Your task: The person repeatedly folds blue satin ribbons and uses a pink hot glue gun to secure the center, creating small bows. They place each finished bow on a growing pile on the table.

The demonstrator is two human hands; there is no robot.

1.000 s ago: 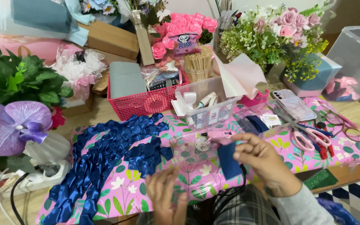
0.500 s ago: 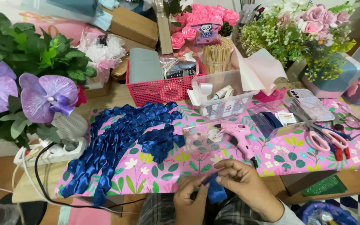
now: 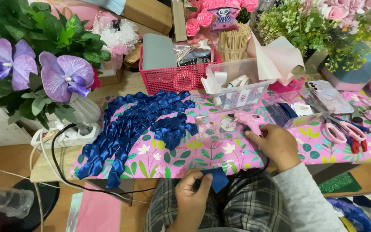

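My left hand (image 3: 193, 195) is low over my lap, pinching a small folded piece of dark blue ribbon (image 3: 216, 179). My right hand (image 3: 275, 144) rests on the pink flowered table cover (image 3: 202, 157), its fingers closed around the handle of a pink glue gun (image 3: 245, 121) that lies on the cover. A row of folded blue ribbon pieces (image 3: 127, 126) lies across the left half of the cover.
A clear plastic box (image 3: 237, 88) and a red basket (image 3: 174, 77) stand behind the glue gun. Pink scissors (image 3: 344, 131) and a phone (image 3: 327, 95) lie to the right. Purple artificial orchids (image 3: 56, 75) and a white power strip (image 3: 67, 135) are at the left.
My right hand left the ribbon piece and reached forward onto the glue gun. The left hand kept the ribbon piece. The camera tilted down and left.
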